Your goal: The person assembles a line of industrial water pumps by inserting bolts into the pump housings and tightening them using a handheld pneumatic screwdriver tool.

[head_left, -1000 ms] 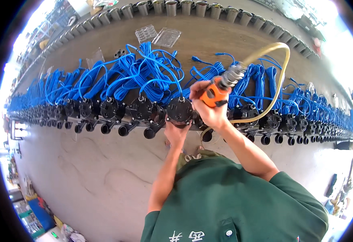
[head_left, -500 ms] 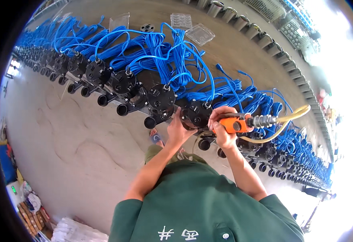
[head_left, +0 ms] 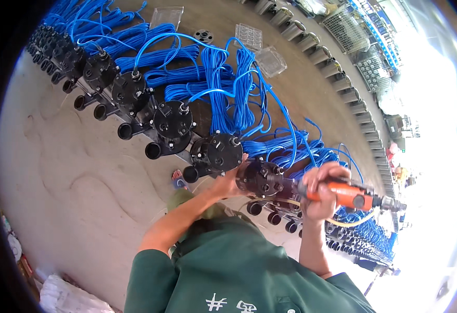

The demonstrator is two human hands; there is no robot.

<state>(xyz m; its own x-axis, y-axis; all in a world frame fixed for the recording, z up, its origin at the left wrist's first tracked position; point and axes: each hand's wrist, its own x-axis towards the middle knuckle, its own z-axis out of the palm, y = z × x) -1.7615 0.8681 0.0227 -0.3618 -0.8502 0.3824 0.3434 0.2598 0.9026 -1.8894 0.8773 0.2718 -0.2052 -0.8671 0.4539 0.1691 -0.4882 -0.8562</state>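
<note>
My right hand (head_left: pixel 320 190) is wrapped round an orange air tool (head_left: pixel 351 196), its metal hose fitting pointing right. The tool's dark front end lies beside a black pump (head_left: pixel 264 178) with a round, bolted top; whether it touches the pump I cannot tell. My left hand (head_left: pixel 231 182) grips this pump's left side, its fingers partly hidden between it and the neighbouring black pump (head_left: pixel 224 152). A yellowish air hose (head_left: pixel 352 224) loops below the tool. Bundles of blue cable (head_left: pixel 228 99) lie behind the pumps.
Several more black pumps (head_left: pixel 173 121) stand in a long row on a rail, their round outlets facing me. Clear plastic trays (head_left: pixel 271 61) and a metal disc (head_left: pixel 203 36) lie beyond the cables. Metal cylinders (head_left: pixel 320 55) line the far side. My sandalled foot (head_left: pixel 179 180) is below.
My right hand has moved right with the air tool, whose hose end now points lower right. My left hand stays at the pump. The whole view has shifted and turned.
</note>
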